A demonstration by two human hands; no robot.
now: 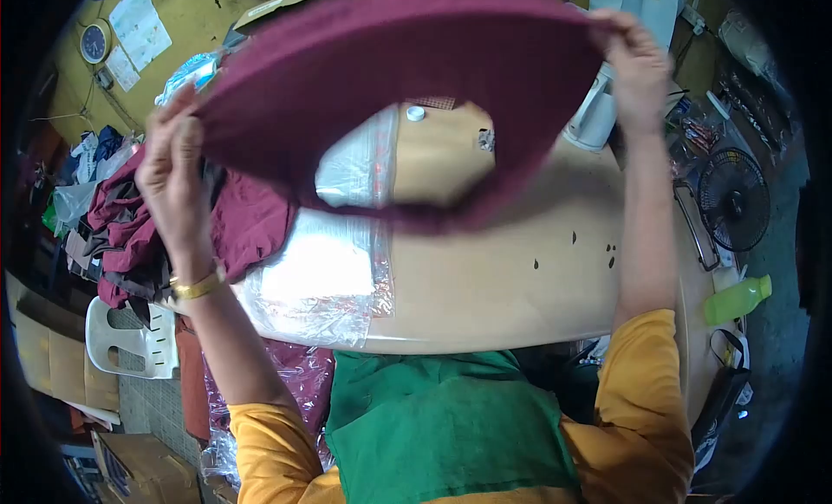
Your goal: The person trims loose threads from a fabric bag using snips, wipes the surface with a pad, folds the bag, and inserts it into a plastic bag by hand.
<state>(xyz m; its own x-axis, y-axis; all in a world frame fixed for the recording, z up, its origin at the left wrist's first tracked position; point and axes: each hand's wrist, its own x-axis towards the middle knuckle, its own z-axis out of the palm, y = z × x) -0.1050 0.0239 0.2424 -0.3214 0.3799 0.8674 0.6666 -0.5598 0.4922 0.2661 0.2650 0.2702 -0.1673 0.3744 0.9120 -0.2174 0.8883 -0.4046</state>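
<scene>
A maroon garment (416, 36) is stretched out in the air above the table, blurred by motion and sagging in the middle. My left hand (173, 153) pinches its left end, and a gold band circles that wrist. At the upper right, my right hand (640, 66) grips the opposite end. Through the gap in the cloth I see the tabletop and a small white cap (415, 113). Which part of the garment is held I cannot tell. Below its lower edge lie clear plastic bags (321, 270) on the table.
More maroon clothing (121, 231) is heaped at the left, above a white plastic chair (130, 339). Small dark pieces (574, 238) dot the table (485, 305). On the right are a green bottle (737, 301) and a black fan (734, 198). A clock (94, 42) hangs on the wall.
</scene>
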